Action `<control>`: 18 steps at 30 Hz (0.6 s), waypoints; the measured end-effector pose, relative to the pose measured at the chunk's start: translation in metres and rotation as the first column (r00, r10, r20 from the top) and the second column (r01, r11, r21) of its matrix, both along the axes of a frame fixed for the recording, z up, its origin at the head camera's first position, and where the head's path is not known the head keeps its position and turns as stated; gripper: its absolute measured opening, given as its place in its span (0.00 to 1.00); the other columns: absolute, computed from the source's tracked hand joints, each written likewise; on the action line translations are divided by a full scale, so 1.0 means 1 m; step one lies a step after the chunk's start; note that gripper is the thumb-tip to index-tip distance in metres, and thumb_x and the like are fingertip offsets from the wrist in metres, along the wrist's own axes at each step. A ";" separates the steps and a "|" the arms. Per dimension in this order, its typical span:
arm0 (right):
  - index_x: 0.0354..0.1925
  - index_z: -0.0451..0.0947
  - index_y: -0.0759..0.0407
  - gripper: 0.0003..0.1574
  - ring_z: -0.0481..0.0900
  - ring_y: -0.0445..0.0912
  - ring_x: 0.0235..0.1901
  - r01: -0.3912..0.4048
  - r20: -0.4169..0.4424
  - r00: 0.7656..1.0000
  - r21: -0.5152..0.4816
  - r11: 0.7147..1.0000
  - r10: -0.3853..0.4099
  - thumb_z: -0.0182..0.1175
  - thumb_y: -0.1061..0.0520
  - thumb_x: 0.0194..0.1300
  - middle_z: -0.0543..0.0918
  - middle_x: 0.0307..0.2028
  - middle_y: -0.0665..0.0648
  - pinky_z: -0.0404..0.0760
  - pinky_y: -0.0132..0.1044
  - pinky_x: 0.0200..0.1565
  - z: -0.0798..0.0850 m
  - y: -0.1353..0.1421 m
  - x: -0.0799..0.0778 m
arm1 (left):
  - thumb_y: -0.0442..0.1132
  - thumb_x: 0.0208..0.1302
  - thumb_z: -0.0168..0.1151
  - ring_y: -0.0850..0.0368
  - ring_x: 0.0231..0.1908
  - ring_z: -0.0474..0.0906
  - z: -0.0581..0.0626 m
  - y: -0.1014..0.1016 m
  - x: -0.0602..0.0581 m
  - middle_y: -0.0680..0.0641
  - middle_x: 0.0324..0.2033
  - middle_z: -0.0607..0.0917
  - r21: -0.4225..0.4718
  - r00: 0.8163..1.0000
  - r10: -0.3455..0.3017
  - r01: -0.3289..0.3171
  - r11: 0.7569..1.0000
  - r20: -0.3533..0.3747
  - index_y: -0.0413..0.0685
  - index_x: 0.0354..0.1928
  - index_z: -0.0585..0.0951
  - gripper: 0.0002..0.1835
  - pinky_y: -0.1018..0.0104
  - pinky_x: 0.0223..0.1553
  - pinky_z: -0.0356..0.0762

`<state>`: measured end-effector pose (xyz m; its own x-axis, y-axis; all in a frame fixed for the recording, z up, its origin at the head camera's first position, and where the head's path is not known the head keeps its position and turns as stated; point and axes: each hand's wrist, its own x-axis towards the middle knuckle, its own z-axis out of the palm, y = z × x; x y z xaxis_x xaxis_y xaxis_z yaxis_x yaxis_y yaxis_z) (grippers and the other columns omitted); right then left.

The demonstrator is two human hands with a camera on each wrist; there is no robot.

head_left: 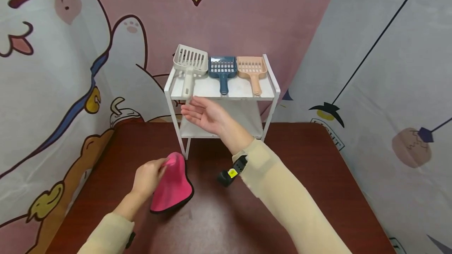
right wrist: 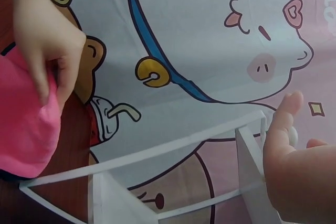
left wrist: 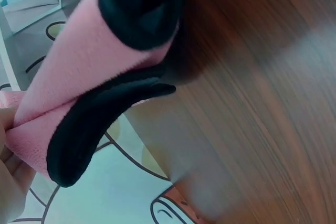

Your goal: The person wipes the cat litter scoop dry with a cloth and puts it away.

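My left hand (head_left: 146,177) pinches a pink cloth (head_left: 173,189) with dark edging at its top, and the cloth hangs over the table in soft folds. In the left wrist view the cloth (left wrist: 79,61) bends over, showing its black border. My right hand (head_left: 210,117) is held out, fingers fairly straight, just below the handle end of a white slotted litter scoop (head_left: 188,66). Whether the fingertips touch that handle is hard to tell. On the same shelf top, a dark blue litter scoop (head_left: 223,69) and a peach litter scoop (head_left: 252,69) lie to the right.
A small white two-tier shelf (head_left: 222,118) stands at the back of the brown wooden table (head_left: 300,191). Behind it hangs a cartoon-printed backdrop (head_left: 265,15). A black wrist device (head_left: 233,171) sits on the right wrist.
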<state>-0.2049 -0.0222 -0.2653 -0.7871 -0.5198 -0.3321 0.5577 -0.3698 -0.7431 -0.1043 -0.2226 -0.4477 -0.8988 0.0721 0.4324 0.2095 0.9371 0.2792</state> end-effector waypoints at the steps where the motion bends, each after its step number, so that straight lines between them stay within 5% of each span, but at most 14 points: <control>1: 0.64 0.58 0.65 0.27 0.71 0.52 0.57 -0.017 -0.009 1.000 0.008 1.000 0.017 0.41 0.53 0.74 0.65 0.66 0.67 0.72 0.36 0.59 -0.001 0.004 0.001 | 0.34 0.52 0.68 0.48 0.29 0.83 0.001 0.002 -0.001 0.41 0.31 0.87 0.014 1.000 0.006 -0.006 1.000 0.014 0.42 0.40 0.84 0.11 0.54 0.28 0.78; 4: 0.68 0.54 0.65 0.31 0.75 0.49 0.50 -0.054 -0.030 0.998 0.037 0.998 0.055 0.40 0.50 0.74 0.63 0.67 0.66 0.78 0.31 0.44 -0.005 0.015 0.003 | 0.36 0.54 0.67 0.51 0.27 0.82 0.003 0.009 -0.005 0.42 0.32 0.87 0.066 0.997 0.022 -0.026 0.997 0.069 0.43 0.41 0.84 0.12 0.56 0.27 0.76; 7: 0.67 0.55 0.64 0.31 0.78 0.43 0.37 -0.076 -0.049 0.996 0.063 0.995 0.079 0.40 0.49 0.73 0.74 0.57 0.64 0.78 0.27 0.35 -0.009 0.025 0.005 | 0.38 0.55 0.66 0.55 0.24 0.79 0.006 0.016 -0.009 0.42 0.31 0.87 0.109 0.993 0.030 -0.043 0.993 0.115 0.43 0.42 0.84 0.12 0.60 0.25 0.73; 11: 0.67 0.55 0.65 0.31 0.80 0.41 0.32 -0.103 -0.071 0.991 0.083 0.991 0.109 0.40 0.49 0.73 0.78 0.39 0.54 0.78 0.28 0.35 -0.015 0.039 0.008 | 0.39 0.55 0.66 0.58 0.22 0.76 0.005 0.025 -0.015 0.44 0.30 0.87 0.154 0.990 0.032 -0.054 0.987 0.138 0.44 0.41 0.85 0.11 0.63 0.25 0.71; 14: 0.67 0.55 0.66 0.31 0.80 0.40 0.32 -0.118 -0.089 0.988 0.086 0.989 0.126 0.40 0.49 0.73 0.79 0.37 0.53 0.78 0.28 0.36 -0.020 0.049 0.010 | 0.39 0.54 0.67 0.58 0.23 0.76 0.002 0.034 -0.017 0.45 0.29 0.87 0.167 0.988 0.032 -0.058 0.984 0.154 0.44 0.40 0.85 0.11 0.63 0.25 0.72; 18: 0.64 0.56 0.65 0.29 0.80 0.40 0.32 -0.131 -0.108 0.984 0.093 0.987 0.140 0.38 0.49 0.73 0.80 0.34 0.52 0.79 0.28 0.35 -0.026 0.064 0.015 | 0.44 0.57 0.65 0.51 0.30 0.81 -0.003 0.043 -0.017 0.43 0.33 0.87 0.054 0.982 0.046 -0.057 0.997 0.184 0.43 0.42 0.83 0.14 0.57 0.29 0.78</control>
